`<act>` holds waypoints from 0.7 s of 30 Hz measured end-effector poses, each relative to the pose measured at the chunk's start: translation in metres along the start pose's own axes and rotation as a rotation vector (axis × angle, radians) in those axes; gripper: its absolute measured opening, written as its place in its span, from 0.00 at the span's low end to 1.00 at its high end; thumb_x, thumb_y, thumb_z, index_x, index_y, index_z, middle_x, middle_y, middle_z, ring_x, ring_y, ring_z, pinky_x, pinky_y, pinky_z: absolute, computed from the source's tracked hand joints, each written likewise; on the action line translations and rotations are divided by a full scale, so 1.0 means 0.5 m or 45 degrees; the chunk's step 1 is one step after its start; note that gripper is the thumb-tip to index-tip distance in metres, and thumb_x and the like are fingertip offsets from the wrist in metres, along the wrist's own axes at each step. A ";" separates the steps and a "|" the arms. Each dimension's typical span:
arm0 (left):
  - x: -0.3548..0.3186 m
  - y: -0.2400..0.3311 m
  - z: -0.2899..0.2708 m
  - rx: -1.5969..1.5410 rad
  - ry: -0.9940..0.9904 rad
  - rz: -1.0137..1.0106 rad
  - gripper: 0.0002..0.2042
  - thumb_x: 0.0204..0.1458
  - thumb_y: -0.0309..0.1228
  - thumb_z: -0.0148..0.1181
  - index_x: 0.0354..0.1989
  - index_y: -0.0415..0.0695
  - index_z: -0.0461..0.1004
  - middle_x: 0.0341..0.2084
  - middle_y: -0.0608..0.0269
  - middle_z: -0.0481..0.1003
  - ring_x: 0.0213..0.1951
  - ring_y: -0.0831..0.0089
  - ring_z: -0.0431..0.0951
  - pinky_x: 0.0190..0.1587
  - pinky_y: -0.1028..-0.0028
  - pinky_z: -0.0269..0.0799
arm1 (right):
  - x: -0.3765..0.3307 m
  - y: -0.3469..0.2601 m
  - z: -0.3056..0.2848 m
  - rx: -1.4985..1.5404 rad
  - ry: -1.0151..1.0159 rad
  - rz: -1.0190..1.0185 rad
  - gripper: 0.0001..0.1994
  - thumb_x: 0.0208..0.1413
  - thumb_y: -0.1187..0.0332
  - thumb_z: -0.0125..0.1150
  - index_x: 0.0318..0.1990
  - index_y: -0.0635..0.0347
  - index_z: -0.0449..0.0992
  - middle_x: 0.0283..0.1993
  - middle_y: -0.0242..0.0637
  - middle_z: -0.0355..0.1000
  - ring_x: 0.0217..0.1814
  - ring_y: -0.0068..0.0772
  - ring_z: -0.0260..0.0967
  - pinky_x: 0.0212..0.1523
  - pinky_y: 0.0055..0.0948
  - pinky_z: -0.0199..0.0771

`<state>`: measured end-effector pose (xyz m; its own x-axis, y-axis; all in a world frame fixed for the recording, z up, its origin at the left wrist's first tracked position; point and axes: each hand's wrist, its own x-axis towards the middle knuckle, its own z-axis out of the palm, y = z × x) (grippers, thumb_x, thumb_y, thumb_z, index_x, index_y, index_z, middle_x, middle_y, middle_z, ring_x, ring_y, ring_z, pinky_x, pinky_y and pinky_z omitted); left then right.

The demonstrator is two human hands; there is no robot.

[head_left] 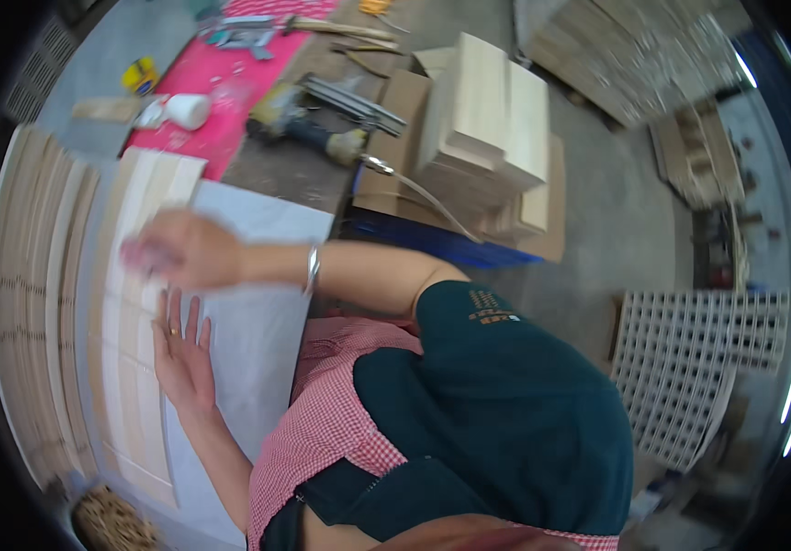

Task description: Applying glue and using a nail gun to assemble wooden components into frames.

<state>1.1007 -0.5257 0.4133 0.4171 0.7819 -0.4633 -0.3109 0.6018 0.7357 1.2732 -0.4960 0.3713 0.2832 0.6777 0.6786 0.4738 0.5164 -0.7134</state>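
Several pale wooden slats [124, 367] lie side by side in a long panel on a white sheet [262, 230]. Along the panel's near edge rests my left hand [186, 363], palm turned up and fingers apart, a ring on one finger. It holds nothing. Over the slats, just beyond it, is my right hand [189, 250], blurred by motion, with a silver bracelet at the wrist. Its fingers look curled together; a pinkish smear shows at their tips, and whatever they may hold cannot be made out.
Stacked wooden strips [37, 303] line the far left. A white bottle [186, 111], yellow tape roll [140, 76] and air nailer [308, 133] with a hose lie on the bench. Wooden blocks [478, 110] stand in a cardboard box [393, 119]. A basket of small wooden pieces [111, 519] is at lower left.
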 end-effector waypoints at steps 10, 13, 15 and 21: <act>0.030 -0.009 0.018 -0.100 -0.789 -0.108 0.24 0.70 0.41 0.41 0.70 0.43 0.58 0.66 0.53 0.62 0.67 0.60 0.61 0.68 0.61 0.59 | 0.008 -0.063 -0.018 -0.530 -0.012 -0.090 0.06 0.41 0.65 0.65 0.30 0.47 0.79 0.28 0.30 0.70 0.37 0.37 0.66 0.41 0.35 0.63; -0.016 -0.001 -0.005 -0.117 -0.742 -0.076 0.23 0.70 0.39 0.43 0.69 0.42 0.59 0.65 0.52 0.64 0.66 0.59 0.63 0.69 0.59 0.58 | 0.048 0.024 -0.025 -0.705 0.002 -0.017 0.05 0.41 0.62 0.64 0.27 0.46 0.79 0.25 0.30 0.71 0.33 0.40 0.68 0.39 0.39 0.66; -0.039 0.005 -0.030 -0.136 -0.649 -0.027 0.22 0.69 0.37 0.45 0.68 0.41 0.61 0.64 0.51 0.66 0.66 0.58 0.65 0.70 0.57 0.57 | 0.080 0.069 -0.068 -0.661 0.057 0.122 0.06 0.42 0.60 0.63 0.27 0.47 0.79 0.27 0.32 0.74 0.32 0.45 0.70 0.36 0.42 0.69; -0.068 0.003 -0.244 -0.126 0.117 0.105 0.10 0.67 0.38 0.52 0.41 0.46 0.75 0.52 0.56 0.75 0.63 0.64 0.68 0.61 0.65 0.66 | 0.184 0.167 -0.210 -0.944 -0.091 0.057 0.15 0.50 0.54 0.62 0.36 0.56 0.81 0.36 0.42 0.78 0.37 0.44 0.74 0.38 0.44 0.74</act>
<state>0.9818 -0.5314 0.3700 0.3084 0.8382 -0.4499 -0.4252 0.5445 0.7230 1.4265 -0.4455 0.3928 0.2723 0.7353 0.6207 0.9085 0.0159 -0.4175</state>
